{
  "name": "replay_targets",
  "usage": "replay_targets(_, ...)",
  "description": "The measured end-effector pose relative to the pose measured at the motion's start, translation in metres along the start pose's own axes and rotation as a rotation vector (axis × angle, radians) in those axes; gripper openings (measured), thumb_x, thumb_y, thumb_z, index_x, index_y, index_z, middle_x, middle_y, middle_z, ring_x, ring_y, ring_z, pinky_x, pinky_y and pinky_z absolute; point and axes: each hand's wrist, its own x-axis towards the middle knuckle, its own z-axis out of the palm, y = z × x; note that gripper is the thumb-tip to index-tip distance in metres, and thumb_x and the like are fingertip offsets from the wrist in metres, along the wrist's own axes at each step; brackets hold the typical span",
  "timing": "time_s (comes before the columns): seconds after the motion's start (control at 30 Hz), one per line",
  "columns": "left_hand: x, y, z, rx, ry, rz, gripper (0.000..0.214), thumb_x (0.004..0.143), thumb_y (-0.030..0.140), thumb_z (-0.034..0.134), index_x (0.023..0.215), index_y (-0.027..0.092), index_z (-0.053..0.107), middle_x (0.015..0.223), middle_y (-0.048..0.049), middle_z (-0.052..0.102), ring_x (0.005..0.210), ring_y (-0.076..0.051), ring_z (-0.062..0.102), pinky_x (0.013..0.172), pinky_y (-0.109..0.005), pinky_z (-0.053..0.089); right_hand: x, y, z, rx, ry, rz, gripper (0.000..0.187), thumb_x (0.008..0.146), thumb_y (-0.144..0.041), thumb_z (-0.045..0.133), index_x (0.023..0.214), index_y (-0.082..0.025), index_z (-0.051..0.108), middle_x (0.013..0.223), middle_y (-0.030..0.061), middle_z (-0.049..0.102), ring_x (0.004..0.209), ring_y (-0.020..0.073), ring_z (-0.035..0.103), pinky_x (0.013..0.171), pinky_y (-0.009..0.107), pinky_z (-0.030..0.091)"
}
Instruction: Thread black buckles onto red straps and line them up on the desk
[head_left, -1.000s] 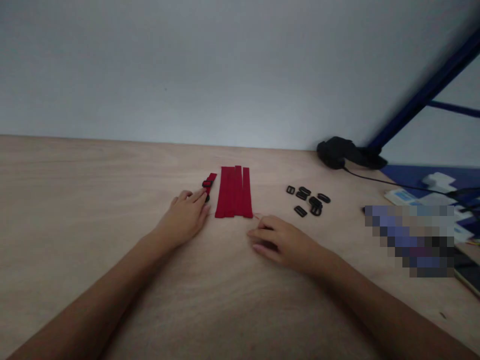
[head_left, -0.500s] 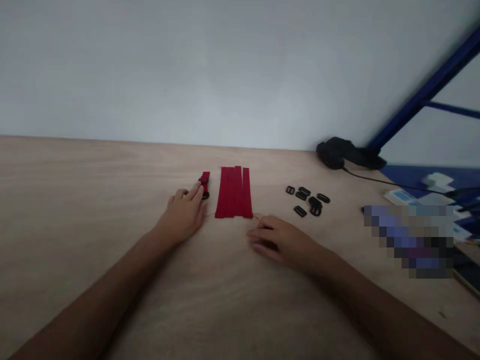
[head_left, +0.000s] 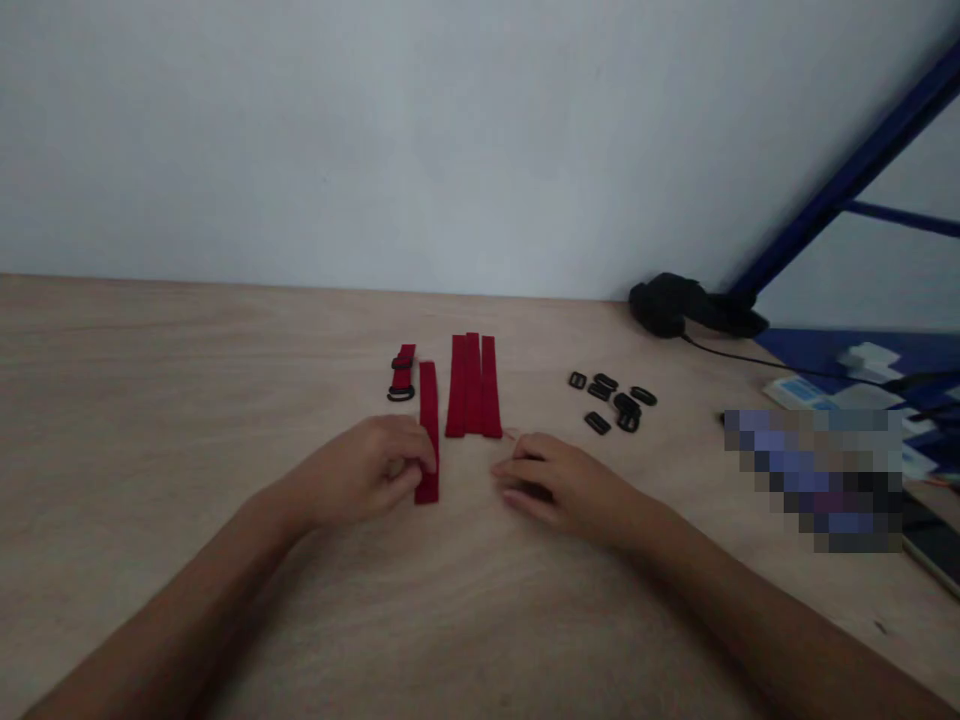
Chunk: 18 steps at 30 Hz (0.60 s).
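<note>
My left hand [head_left: 386,465] is closed with its fingertips on a single red webbing strap [head_left: 428,400], which lies lengthwise away from me. Just beyond that hand is a short folded red strap fitted with black buckles [head_left: 403,375]. Three more red straps [head_left: 473,390] lie side by side to the right of the single one. My right hand [head_left: 544,480] rests on the table near their close end, fingers loosely bent and apart, holding nothing. A thin loose thread shows between it and the straps.
Several black plastic buckles and rings [head_left: 615,400] lie right of the straps on the wooden table [head_left: 187,400]. A black object [head_left: 690,305] with a cable sits at the back right. A blurred-out item [head_left: 825,480] and a dark phone-like slab [head_left: 934,545] are at the right edge.
My left hand has left the buckled strap and come nearer me. One red strap now lies apart from the row, pulled left and towards me. My right hand has hardly moved.
</note>
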Motion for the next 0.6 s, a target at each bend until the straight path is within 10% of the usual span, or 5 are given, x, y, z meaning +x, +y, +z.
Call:
replay_targets(0.17,-0.002,-0.010,0.002,0.116,0.157,-0.064,0.024,0.087,0.011,0.047,0.100,0.014,0.067,0.106,-0.0106,0.062,0.099,-0.022,0.057,0.087,-0.035,0.047,0.000,0.001,0.001,0.005,0.005,-0.005,0.022,0.090,-0.022,0.056,0.108,-0.018,0.069,0.097,0.0087,0.063,0.090,0.0188,0.057,0.081,0.030,0.047)
replay_targets(0.6,-0.001,0.017,0.003,-0.090,-0.208,-0.113,0.016,0.075,0.029,0.075,0.086,0.019,0.066,0.085,0.0009,0.063,0.083,-0.017,0.059,0.079,-0.029,0.044,0.001,-0.001,-0.003,-0.002,0.028,-0.003,0.021,0.091,-0.022,0.055,0.103,-0.017,0.071,0.092,0.0089,0.065,0.087,0.0186,0.060,0.078,0.029,0.049)
